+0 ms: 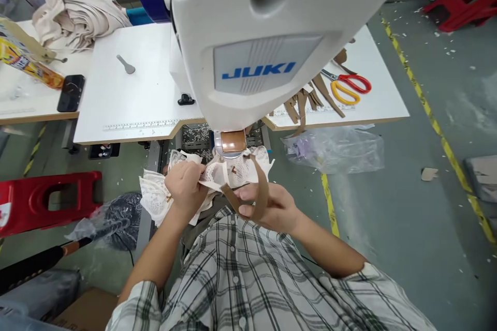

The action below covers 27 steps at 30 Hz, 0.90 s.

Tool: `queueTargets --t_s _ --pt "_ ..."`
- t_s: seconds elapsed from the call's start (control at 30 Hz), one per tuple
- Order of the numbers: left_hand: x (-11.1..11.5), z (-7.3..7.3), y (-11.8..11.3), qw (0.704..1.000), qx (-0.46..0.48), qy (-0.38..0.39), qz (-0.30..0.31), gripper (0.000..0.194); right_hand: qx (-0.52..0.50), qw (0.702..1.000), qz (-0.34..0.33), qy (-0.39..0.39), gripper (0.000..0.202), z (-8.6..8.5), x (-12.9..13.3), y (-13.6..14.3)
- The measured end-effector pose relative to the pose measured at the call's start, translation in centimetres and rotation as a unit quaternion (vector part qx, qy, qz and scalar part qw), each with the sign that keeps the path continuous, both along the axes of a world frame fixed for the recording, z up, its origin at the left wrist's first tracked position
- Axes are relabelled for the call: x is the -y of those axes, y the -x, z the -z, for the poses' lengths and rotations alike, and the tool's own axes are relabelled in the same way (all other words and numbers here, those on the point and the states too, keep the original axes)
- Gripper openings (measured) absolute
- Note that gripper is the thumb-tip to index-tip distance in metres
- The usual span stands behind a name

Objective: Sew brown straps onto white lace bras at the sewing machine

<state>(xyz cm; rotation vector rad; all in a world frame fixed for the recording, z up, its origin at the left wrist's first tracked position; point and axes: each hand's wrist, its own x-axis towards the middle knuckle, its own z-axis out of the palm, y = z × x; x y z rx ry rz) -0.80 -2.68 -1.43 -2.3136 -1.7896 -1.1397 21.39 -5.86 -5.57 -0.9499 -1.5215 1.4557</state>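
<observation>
White lace fabric (241, 171), in the head view: gathered at the recess in the tabletop (128, 98)'s front edge, beneath a white sewing machine (267, 67) lettered JUKI in blue. On the lace's left part, left hand (184, 183), fingers bent and pinching the fabric. Just beside, right hand (274, 204), thumb and curled fingers pinching a looped brown strip (262, 187), one end reaching up to the lace. Near the tabletop's right edge, scissors (337, 78) with one red and one yellow handle, next to loose brown strips (328, 96) by the front edge. Toward the left edge, a small grey tool (126, 65); just beyond that edge, a black phone (71, 93) beside an orange-labelled bottle (34, 64). At the far left corner, heaped cream fabric (79, 15). Below the front edge's right part, a clear plastic bag (337, 150).
</observation>
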Motion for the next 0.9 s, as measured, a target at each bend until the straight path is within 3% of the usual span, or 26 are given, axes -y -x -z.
queueTargets --t_s 0.07,0.1,0.17,0.23,0.27,0.37,0.43,0.5,0.6,0.67,0.7,0.77,0.83,0.9 --pt "0.4 -1.0 -0.3 0.987 0.059 0.139 0.048 0.032 0.08 0.995 0.044 -0.031 0.025 1.3 -1.7 -1.8" --pt "0.7 -1.7 -0.6 0.963 0.097 0.232 0.093 0.031 0.118 0.99 0.073 -0.028 0.027 2.2 -2.7 -2.9" --pt "1.4 -3.1 -1.2 0.877 0.177 0.401 0.198 0.034 0.189 0.975 0.117 0.026 0.034 4.2 -4.3 -4.7" --pt "2.1 -4.1 -1.6 0.796 0.244 0.487 0.264 0.037 0.233 0.967 0.057 0.083 0.043 6.1 -4.8 -5.7" --pt "2.4 -4.3 -1.7 0.776 0.277 0.498 0.269 0.038 0.238 0.966 -0.009 0.103 0.047 6.9 -4.6 -5.8" --pt "2.5 -3.7 -0.6 0.764 0.372 0.486 0.205 0.038 0.195 0.948 -0.207 0.146 0.042 8.0 -3.2 -5.4" --pt "1.6 -2.4 1.2 0.77 0.405 0.473 0.136 0.04 0.15 0.944 -0.223 0.192 0.043 8.0 -2.3 -5.2" --pt "-0.1 -0.8 3.3 0.806 0.377 0.453 0.055 0.044 0.085 0.961 -0.119 0.235 0.049 7.4 -1.7 -5.3" --pt "-2.8 1.2 4.8 0.909 0.187 0.368 -0.06 0.044 -0.033 0.966 0.081 0.245 0.053 5.9 -1.4 -5.5" --pt "-3.6 2.0 3.7 0.952 0.072 0.286 -0.082 0.048 -0.059 0.972 0.109 0.201 0.05 4.3 -1.3 -5.0" --pt "-3.6 2.2 2.5 0.959 0.06 0.27 -0.058 0.049 -0.051 0.98 0.097 0.166 0.048 3.4 -1.3 -4.6" --pt "-2.9 2.4 -0.4 0.937 0.134 0.318 0.057 0.046 -0.025 0.994 0.055 0.089 0.044 1.5 -1.3 -3.4" --pt "-1.7 2.7 -3.1 0.85 0.242 0.427 0.19 0.046 -0.004 0.999 -0.005 0.034 0.044 -0.2 -1.5 -2.8" --pt "-0.8 2.9 -4.8 0.769 0.318 0.504 0.232 0.047 0.03 0.994 -0.108 0.001 0.043 -1.2 -2.2 -3.1"
